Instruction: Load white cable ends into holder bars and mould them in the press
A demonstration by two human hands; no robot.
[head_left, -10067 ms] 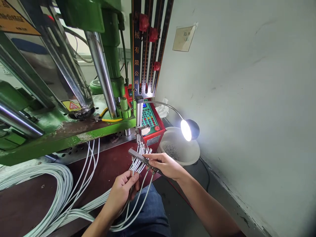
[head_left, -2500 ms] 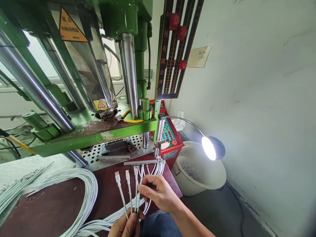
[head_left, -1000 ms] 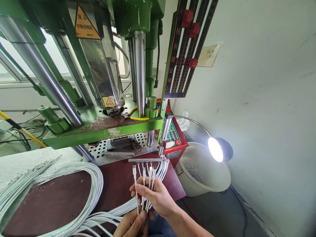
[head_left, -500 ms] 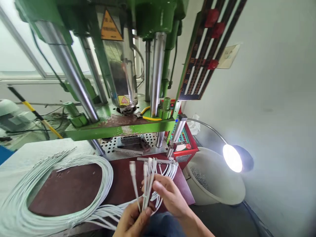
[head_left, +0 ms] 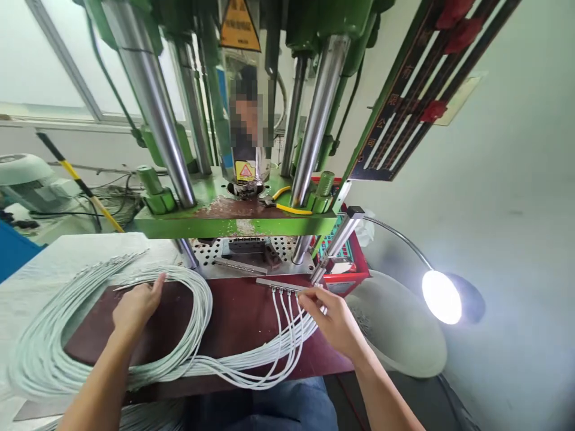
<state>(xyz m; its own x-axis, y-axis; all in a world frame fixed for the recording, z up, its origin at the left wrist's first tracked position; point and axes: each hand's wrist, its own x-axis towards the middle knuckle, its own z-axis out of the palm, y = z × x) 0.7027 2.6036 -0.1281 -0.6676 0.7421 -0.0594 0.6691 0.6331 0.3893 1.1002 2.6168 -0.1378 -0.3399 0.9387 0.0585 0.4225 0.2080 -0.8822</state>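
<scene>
My left hand (head_left: 140, 304) is over the upper part of a coil of white cables (head_left: 204, 311), beside some loose cable ends. Its thumb sticks up, while the other fingers are mostly hidden behind the back of the hand. At the right end of a narrow metal strip (head_left: 276, 284), my right hand (head_left: 331, 314) pinches a white cable near its tip; the fingers hide that tip. Several white cables (head_left: 284, 326) have their metal ends set along the strip and curve down towards the bundle.
A green press (head_left: 233, 226) with steel columns stands behind the brown board (head_left: 233, 332). Yellow-handled pliers (head_left: 291, 209) lie on its plate. To the right are a lit lamp (head_left: 442, 297), a white bin (head_left: 404, 335) and a red control box (head_left: 348, 281).
My hands have parted: the left moved left to the coil, the right up to the strip. The white-ended cables they held together are out of them. The view has shifted.
</scene>
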